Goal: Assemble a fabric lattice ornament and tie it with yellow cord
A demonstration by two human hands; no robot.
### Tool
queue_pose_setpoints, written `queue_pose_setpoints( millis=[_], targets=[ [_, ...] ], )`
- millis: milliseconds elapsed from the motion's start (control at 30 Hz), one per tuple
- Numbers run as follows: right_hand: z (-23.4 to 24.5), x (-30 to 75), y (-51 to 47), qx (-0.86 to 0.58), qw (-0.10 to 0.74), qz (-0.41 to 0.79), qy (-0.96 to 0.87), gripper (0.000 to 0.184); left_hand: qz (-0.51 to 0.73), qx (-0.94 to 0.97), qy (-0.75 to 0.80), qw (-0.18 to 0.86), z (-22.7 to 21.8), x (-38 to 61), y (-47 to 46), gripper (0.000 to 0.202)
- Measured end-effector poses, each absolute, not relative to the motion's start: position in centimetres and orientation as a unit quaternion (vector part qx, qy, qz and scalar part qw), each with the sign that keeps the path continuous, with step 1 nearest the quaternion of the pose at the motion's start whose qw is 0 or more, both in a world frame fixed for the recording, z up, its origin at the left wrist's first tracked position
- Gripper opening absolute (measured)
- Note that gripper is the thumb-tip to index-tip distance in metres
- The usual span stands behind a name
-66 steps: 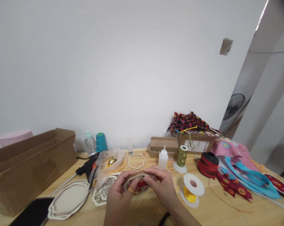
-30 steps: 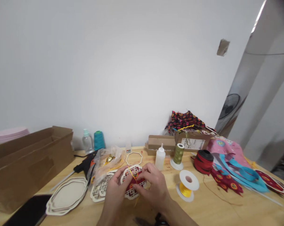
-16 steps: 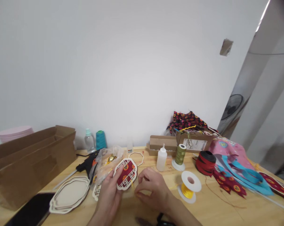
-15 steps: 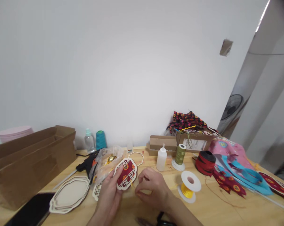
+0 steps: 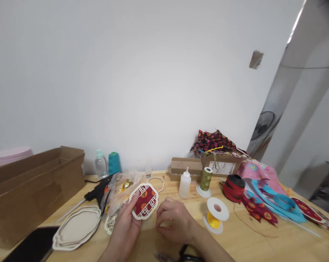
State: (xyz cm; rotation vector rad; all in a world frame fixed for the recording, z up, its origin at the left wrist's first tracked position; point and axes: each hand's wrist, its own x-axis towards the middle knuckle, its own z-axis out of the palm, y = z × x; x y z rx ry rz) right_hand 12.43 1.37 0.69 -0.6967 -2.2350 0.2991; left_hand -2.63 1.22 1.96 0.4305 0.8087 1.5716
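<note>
My left hand [image 5: 127,227] grips a scalloped ornament [image 5: 144,202] by its left side, thumb on the front. Its pale lattice frame surrounds dark red fabric with orange motifs. A short piece of thin yellow cord [image 5: 153,211] shows at the ornament's lower right edge. Just right of it, my right hand [image 5: 175,221] is closed, fingertips pinched around the cord; the exact grip is partly hidden by the curled fingers. Beyond that hand stands a white spool of yellow cord [image 5: 213,220]. Below it lie dark-handled scissors [image 5: 184,254], partly out of view.
At left are a long cardboard box [image 5: 36,182], a phone [image 5: 30,245], stacked pale frames [image 5: 77,227] and a black glue gun [image 5: 97,194]. A squeeze bottle [image 5: 185,185], green thread spool [image 5: 206,180], red ribbon roll [image 5: 233,188] and blue ribbon [image 5: 284,203] stand or lie rightward.
The view has shifted slightly, moving the scene a little left. My right hand's fingers have curled in closer together. The ornament stays in my left hand, turned slightly.
</note>
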Motion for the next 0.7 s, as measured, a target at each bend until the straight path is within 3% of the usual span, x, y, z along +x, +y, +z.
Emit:
queue_pose_setpoints(
  millis=[267,500,700],
  targets=[
    [0.1,12.7,1.6,-0.254,0.366,0.14,-0.884,0.016,0.672,0.227,0.379,0.595,1.9,-2.8,1.3,0.022],
    [1.8,13.1,1.2,-0.253,0.469,0.128,-0.836,0.018,0.556,0.346,0.453,0.605,0.4,-2.8,1.9,0.04],
    [2.1,13.6,0.6,-0.276,0.471,0.145,-0.825,0.026,0.558,0.374,0.439,0.597,-0.2,-2.4,2.0,0.038]
  ],
)
